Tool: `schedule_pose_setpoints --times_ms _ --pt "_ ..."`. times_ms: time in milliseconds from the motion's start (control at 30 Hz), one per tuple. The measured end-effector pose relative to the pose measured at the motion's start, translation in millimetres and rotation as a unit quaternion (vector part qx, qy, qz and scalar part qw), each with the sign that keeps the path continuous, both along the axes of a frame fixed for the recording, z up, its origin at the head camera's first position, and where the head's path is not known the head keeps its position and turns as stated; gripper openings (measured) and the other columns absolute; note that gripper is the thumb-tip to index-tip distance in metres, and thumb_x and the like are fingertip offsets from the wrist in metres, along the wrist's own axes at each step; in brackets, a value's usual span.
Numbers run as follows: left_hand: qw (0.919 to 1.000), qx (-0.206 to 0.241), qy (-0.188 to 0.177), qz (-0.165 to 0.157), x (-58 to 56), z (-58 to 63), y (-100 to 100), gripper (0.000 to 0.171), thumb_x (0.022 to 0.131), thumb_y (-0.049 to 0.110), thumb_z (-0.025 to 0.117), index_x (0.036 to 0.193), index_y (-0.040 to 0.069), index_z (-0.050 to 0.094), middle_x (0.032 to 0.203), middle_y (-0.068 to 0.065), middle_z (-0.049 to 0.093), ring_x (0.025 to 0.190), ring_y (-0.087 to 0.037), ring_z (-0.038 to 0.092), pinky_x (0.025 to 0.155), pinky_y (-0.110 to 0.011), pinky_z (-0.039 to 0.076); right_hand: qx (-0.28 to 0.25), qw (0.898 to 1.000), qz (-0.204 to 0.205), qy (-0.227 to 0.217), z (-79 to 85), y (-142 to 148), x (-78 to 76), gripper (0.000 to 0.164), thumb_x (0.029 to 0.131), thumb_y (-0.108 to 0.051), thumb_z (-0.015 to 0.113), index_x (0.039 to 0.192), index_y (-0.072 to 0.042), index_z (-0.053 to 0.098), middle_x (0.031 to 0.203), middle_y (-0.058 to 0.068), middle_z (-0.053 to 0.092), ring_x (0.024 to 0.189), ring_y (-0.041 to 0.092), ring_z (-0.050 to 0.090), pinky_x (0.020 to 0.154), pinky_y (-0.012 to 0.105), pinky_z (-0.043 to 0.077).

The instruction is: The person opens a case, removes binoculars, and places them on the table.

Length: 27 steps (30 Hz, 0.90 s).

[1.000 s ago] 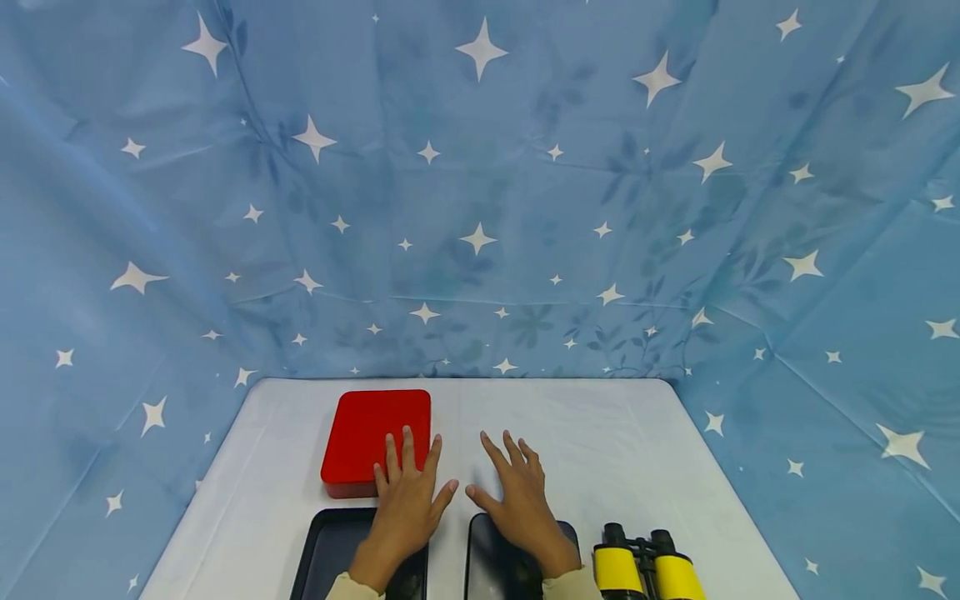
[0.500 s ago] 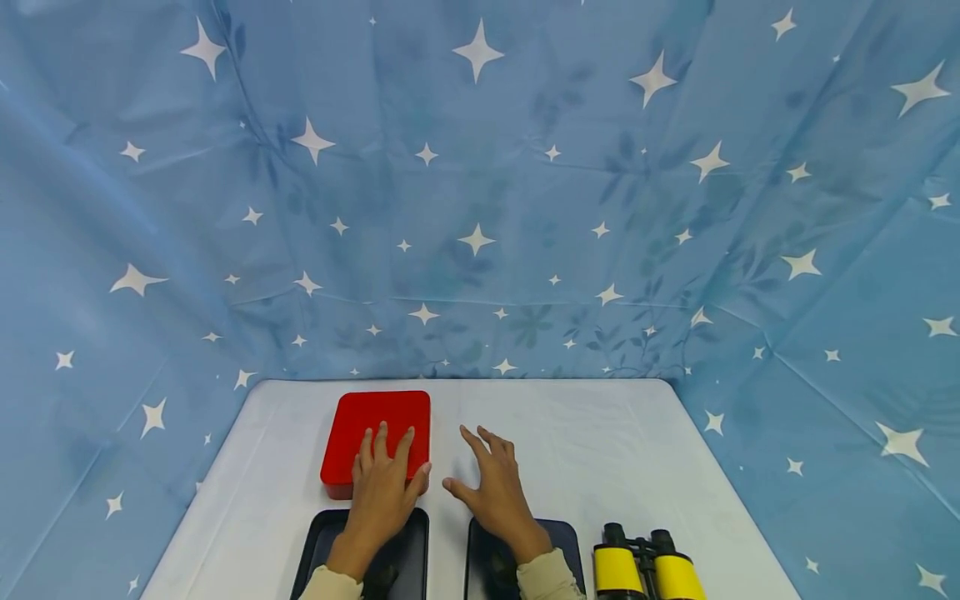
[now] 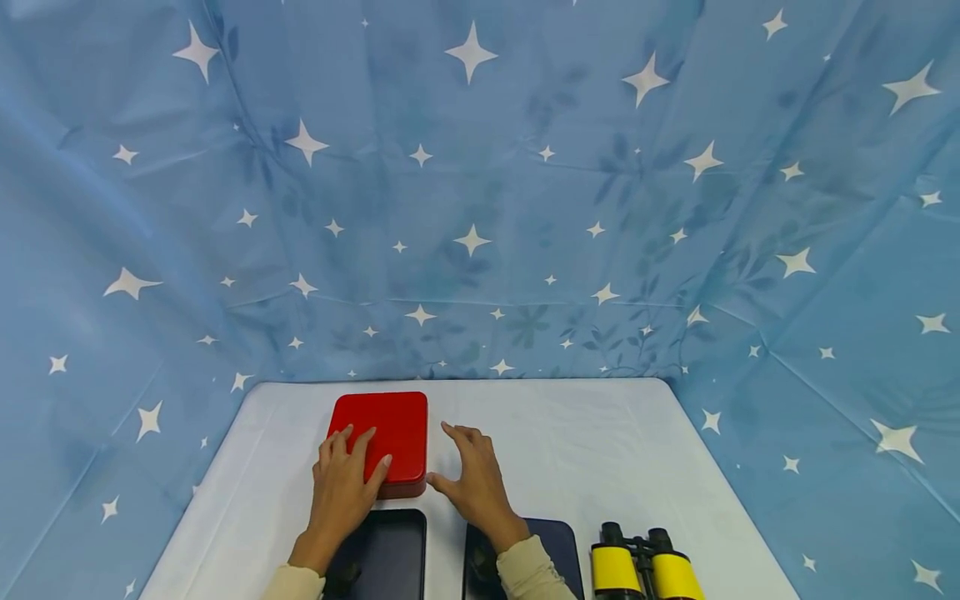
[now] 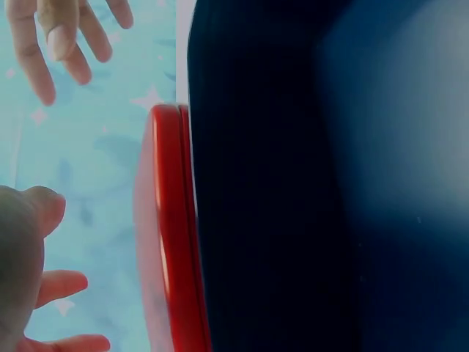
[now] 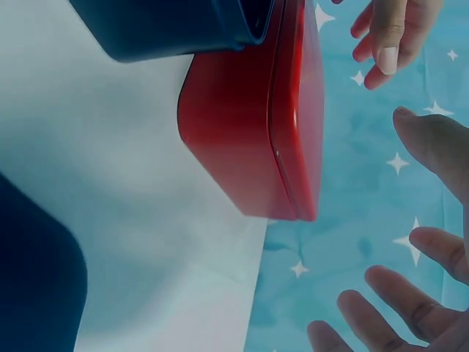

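Observation:
A red square tin with a lid (image 3: 397,433) stands at the back left of the white table. My left hand (image 3: 337,487) hovers over the tin's front left part, fingers spread and slightly bent, holding nothing. Just right of the tin, my right hand (image 3: 478,483) is held in the air with its thumb toward the tin. In the left wrist view the left hand (image 4: 22,271) is apart from the tin (image 4: 179,242). Likewise, the right wrist view shows a gap between the right hand (image 5: 418,308) and the tin (image 5: 234,125).
Two dark shallow trays, one on the left (image 3: 397,550) and one on the right (image 3: 557,546), lie in front, partly hidden by the forearms. Yellow and black binoculars (image 3: 617,568) lie at the front right. A blue star-patterned cloth (image 3: 480,192) surrounds the table (image 3: 600,450).
Both hands have moved left, the left one across the tin to its left side and the right one closer to its right side. The tin, trays and binoculars have stayed put.

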<state>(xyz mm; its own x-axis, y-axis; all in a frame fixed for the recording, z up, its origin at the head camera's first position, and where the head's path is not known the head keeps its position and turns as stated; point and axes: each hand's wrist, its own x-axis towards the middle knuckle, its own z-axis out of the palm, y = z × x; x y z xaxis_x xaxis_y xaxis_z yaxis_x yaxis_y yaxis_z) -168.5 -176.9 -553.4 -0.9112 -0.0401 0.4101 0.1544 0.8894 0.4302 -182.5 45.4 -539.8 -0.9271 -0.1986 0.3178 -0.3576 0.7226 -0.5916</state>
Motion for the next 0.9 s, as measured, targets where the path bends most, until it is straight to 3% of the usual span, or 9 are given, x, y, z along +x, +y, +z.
schedule_pose_setpoints --times_ms 400,700,900 --pt "0.999 0.029 0.017 0.029 -10.7 -4.6 -29 0.061 0.083 0.034 0.079 0.133 0.007 0.06 0.136 -0.027 0.051 0.122 -0.044 0.041 0.09 -0.064 0.042 -0.006 1.0 0.022 0.008 1.5 -21 -5.8 0.074 0.081 -0.04 0.082 0.146 -0.024 0.051 0.133 0.0 0.058 0.119 0.018 0.052 0.096 0.038 0.053" --pt "0.9978 0.048 -0.023 0.039 -17.4 -3.3 -44 0.069 0.08 0.036 0.082 0.137 0.006 0.056 0.134 -0.027 0.05 0.121 -0.045 0.04 0.094 -0.067 0.038 -0.006 0.999 0.033 -0.013 0.5 -36 -11.4 0.074 0.082 -0.043 0.08 0.147 -0.021 0.05 0.135 0.002 0.057 0.121 0.018 0.051 0.099 0.039 0.052" --pt "0.9964 0.072 -0.023 0.039 -21.2 -1.2 -55 0.074 0.077 0.037 0.084 0.137 0.004 0.056 0.132 -0.027 0.051 0.118 -0.044 0.041 0.094 -0.068 0.037 -0.01 0.999 0.036 -0.023 2.1 -45 -17.7 0.077 0.082 -0.042 0.08 0.149 -0.022 0.047 0.135 0.003 0.056 0.12 0.019 0.052 0.099 0.039 0.053"
